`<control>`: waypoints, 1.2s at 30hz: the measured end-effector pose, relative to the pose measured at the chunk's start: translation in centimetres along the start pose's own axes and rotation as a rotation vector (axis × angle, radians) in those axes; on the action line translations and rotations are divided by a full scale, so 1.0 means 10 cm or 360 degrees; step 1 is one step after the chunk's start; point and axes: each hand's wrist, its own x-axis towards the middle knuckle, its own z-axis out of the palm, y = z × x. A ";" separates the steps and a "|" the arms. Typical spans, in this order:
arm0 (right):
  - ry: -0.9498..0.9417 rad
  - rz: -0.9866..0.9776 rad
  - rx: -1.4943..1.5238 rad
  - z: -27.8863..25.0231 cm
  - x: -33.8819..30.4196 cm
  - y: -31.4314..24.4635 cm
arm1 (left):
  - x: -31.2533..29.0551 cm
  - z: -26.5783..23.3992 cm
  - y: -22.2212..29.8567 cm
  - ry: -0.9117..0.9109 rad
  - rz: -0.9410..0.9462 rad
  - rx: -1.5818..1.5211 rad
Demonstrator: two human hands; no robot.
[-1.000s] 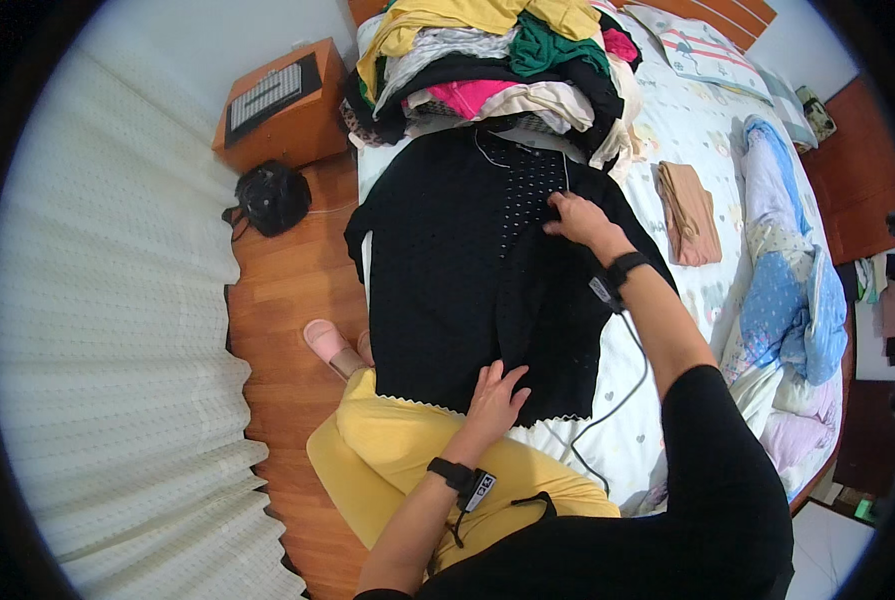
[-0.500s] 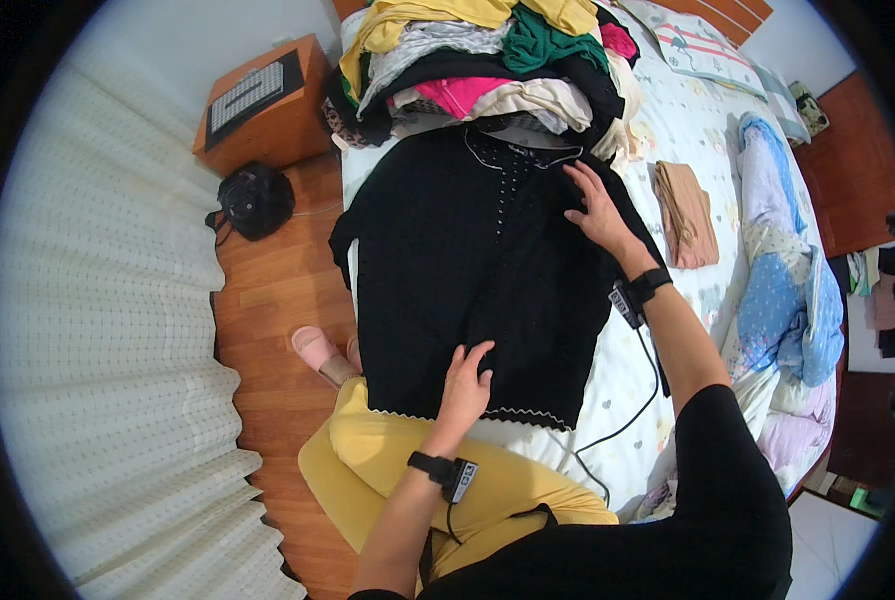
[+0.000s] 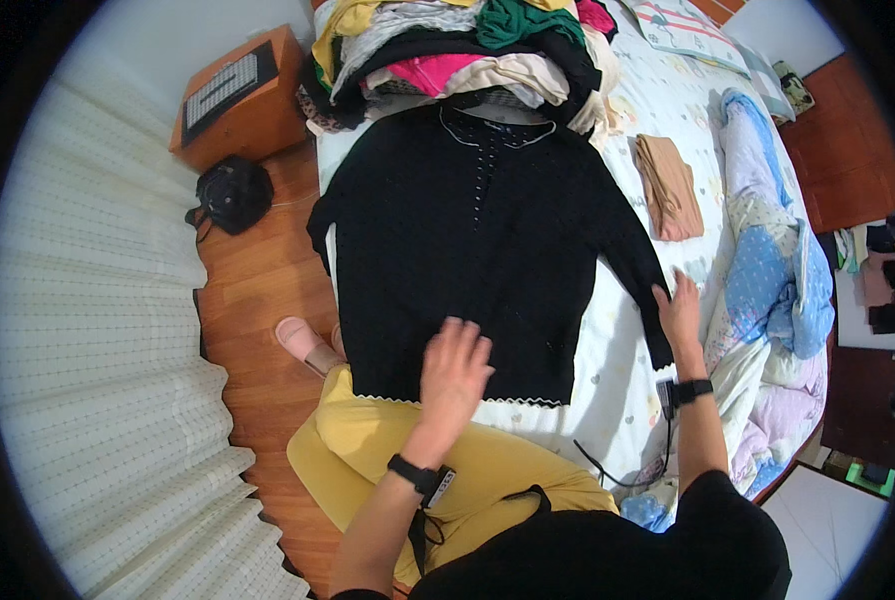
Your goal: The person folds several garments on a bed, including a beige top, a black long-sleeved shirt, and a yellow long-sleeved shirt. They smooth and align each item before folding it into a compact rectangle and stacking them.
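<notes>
White patterned bedding point(image 3: 612, 385) forms the work surface, bordered on the left side by wood flooring point(image 3: 257, 320) and a pale curtain point(image 3: 97, 330).

Black top point(image 3: 447, 210): positioned beneath and forward of the left hand point(image 3: 455, 375), spread nearly flat with the neckline directed away from both hands. Body: dark knit. Neckline: rounded, edged with a thin light line. Front: row of small light specks, running from the neckline toward the left hand. Hem: white scalloped edging, visible to either side of the left wrist. Sleeve beside the right hand point(image 3: 679, 315): extended diagonally toward that hand, with light edging at the cuff.

Left hand: unclenched, fingers extended over the lower front panel; slightly blurred. Whether it presses on the fabric cannot be told. Right hand: unclenched, thumb apart from the fingers, located at the outer edge of the sleeve; contact cannot be confirmed.

Surrounding items: folded tan garment point(image 3: 669, 190), forward of the right hand; blue bedcover point(image 3: 767, 290), to the right of that hand; clothes pile point(image 3: 467, 70), beyond the neckline, farthest forward of the left hand.
</notes>
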 end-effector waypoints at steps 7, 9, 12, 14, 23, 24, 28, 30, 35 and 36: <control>-0.0353 0.0647 0.0732 0.25 -0.96 0.78 | 0.28 0.62 0.61 -0.0473 0.0640 0.0379; -0.0338 0.0876 0.1278 0.12 -0.84 0.79 | 0.32 0.67 0.67 -0.0547 0.0566 0.0411; -0.0036 0.1211 0.1726 -0.39 -0.53 0.92 | 0.29 0.67 0.76 -0.0452 0.0528 -0.0088; 0.0140 0.1166 0.1886 -0.64 -0.22 1.05 | 0.22 0.67 0.86 -0.0448 0.0525 -0.0345; 0.0252 0.1176 0.1642 -0.26 0.65 1.38 | 0.00 0.35 0.48 -0.0283 0.0052 -0.0168; 0.0220 0.1140 0.1554 -0.22 0.68 1.28 | -0.04 0.27 0.34 -0.0482 0.0010 -0.0144; 0.0259 0.0836 0.1508 -0.18 0.99 0.47 | -0.14 0.14 -0.05 -0.0511 -0.0316 -0.0933; 0.0235 0.0652 0.1531 -0.15 1.19 -0.18 | -0.16 0.13 -0.25 -0.0326 -0.0670 -0.1662; -0.0051 0.0208 0.1729 0.03 1.65 -1.98 | -0.31 0.15 -0.86 0.0389 -0.1068 -0.1615; -0.0063 0.0197 0.1664 0.11 1.70 -2.29 | -0.37 0.17 -0.97 0.0510 -0.1023 -0.1461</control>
